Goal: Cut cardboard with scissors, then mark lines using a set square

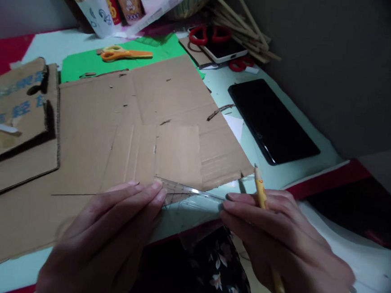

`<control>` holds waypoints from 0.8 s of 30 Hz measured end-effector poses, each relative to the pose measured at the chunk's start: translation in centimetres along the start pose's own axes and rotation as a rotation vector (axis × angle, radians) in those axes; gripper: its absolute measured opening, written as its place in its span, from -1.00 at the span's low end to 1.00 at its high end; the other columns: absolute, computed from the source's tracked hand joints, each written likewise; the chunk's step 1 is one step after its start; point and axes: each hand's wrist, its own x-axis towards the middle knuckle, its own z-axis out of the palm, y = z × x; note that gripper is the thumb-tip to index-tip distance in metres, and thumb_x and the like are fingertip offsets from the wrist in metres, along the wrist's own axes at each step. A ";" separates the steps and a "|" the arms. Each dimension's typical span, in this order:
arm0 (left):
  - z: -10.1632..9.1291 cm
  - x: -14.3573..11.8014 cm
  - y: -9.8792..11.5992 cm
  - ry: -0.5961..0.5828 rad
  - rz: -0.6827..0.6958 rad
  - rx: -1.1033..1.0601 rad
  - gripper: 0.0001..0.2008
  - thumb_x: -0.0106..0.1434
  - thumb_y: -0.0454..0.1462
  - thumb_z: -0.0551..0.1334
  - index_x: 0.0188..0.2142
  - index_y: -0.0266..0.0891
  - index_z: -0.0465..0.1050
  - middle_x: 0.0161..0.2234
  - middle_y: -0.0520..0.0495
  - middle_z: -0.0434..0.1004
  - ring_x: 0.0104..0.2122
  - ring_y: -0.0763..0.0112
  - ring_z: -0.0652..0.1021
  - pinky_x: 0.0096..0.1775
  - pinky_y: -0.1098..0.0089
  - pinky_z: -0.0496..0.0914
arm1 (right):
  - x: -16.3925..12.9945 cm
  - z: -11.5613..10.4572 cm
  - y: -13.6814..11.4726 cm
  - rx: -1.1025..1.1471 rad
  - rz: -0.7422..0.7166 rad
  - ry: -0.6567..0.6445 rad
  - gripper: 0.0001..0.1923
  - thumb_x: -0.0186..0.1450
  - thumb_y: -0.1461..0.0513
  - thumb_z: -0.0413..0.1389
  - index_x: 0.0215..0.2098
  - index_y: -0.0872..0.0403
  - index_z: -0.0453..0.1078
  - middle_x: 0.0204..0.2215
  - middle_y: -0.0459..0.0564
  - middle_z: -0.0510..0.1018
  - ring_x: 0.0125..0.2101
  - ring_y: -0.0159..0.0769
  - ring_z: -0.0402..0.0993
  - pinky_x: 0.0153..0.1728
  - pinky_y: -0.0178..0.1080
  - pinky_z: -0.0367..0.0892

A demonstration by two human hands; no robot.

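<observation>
My left hand [107,234] and my right hand [285,244] each pinch one end of a clear plastic ruler [191,196] at the table's near edge. The ruler lies across the lower edge of a small cardboard piece [157,155], which rests on a larger flat cardboard sheet [124,109]. A yellow pencil [261,192] is also in my right hand, running between the fingers with its tip pointing up and away.
A black tablet [273,121] lies to the right. Orange scissors [124,54] rest on green paper [87,61] at the back. Red scissors [209,34], a phone, wooden sticks [245,31] and paper cups [101,12] crowd the far edge. More cardboard [12,105] lies left.
</observation>
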 end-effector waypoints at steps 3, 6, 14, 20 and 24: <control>0.0 0.3 0.3 0.033 -0.004 0.018 -0.61 0.29 -0.51 0.18 0.09 -0.36 0.44 0.11 -0.09 0.52 0.11 0.32 0.46 0.25 0.32 0.32 | -0.3 -0.4 0.3 -0.021 0.003 0.033 -0.67 0.36 0.36 0.16 0.04 -0.06 0.51 -0.11 -0.06 0.61 -0.16 -0.23 0.53 -0.20 -0.23 0.50; 0.0 0.3 0.5 0.030 -0.014 0.002 -0.59 0.21 -0.55 0.25 0.06 -0.38 0.46 0.10 -0.10 0.55 0.10 0.29 0.48 0.23 0.28 0.36 | -0.4 -1.6 1.1 -0.069 -0.186 -0.149 -0.56 0.41 0.30 0.06 0.24 -0.06 0.38 0.03 -0.03 0.59 0.00 -0.09 0.51 -0.11 -0.14 0.50; -0.1 -0.9 0.1 -0.015 -0.020 0.006 -0.59 0.36 -0.36 0.19 0.19 -0.35 0.38 0.22 -0.16 0.43 0.18 0.08 0.42 0.18 0.08 0.47 | -0.6 -0.4 -0.1 -0.022 -0.045 0.073 -0.67 0.38 0.34 0.11 0.03 -0.05 0.56 -0.05 -0.01 0.64 0.02 0.08 0.48 0.00 0.13 0.31; -0.4 -1.5 -0.4 -0.086 0.051 0.068 -0.49 0.36 -0.25 0.23 0.24 -0.44 0.31 0.25 -0.19 0.39 0.23 0.06 0.37 0.24 0.09 0.41 | -0.4 -1.9 1.2 -0.131 -0.294 -0.237 -0.52 0.31 0.37 0.13 0.19 0.08 0.44 0.09 0.05 0.57 0.06 0.08 0.48 -0.06 0.08 0.42; -0.3 -1.4 -0.5 -0.089 0.059 0.062 -0.46 0.29 -0.33 0.29 0.23 -0.45 0.32 0.26 -0.17 0.39 0.22 0.11 0.39 0.24 0.12 0.40 | -0.6 -1.6 1.5 -0.121 -0.232 -0.053 -0.54 0.29 0.41 0.13 0.14 0.07 0.49 0.06 0.06 0.59 0.04 0.09 0.49 -0.09 0.08 0.42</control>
